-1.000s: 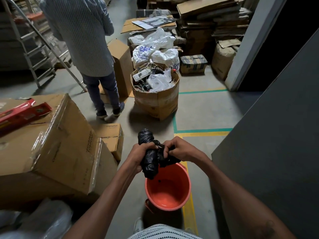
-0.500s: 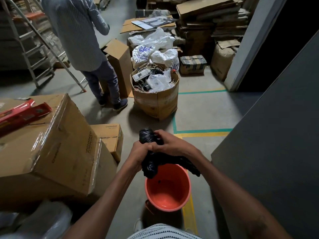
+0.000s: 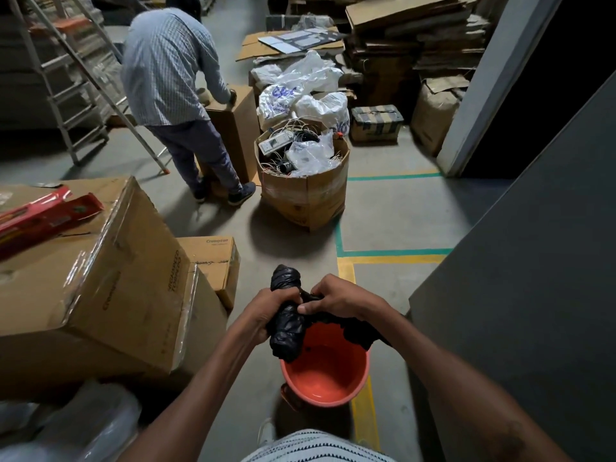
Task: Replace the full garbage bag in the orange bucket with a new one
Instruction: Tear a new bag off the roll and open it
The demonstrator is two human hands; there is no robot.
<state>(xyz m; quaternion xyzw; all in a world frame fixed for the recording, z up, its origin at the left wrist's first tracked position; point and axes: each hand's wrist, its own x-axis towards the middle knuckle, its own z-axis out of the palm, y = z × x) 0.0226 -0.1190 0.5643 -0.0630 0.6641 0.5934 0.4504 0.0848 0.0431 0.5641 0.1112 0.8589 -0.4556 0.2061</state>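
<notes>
Tearing is risked if the bag roll (image 3: pixel 288 331), gripped in the left hand (image 3: pixel 266 310) and pinched by the right hand (image 3: pixel 336 300) above the orange bucket (image 3: pixel 325 378), is yanked.

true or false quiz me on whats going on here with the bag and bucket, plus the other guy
1. The left hand and right hand both grip the rolled black plastic bag over the round orange plastic bucket. True.
2. The bucket is lined. False: its inside is bare orange.
3. A person in a checked shirt bends over a tall brown cardboard box. True.
4. That person faces the camera. False: their back is turned.
</notes>
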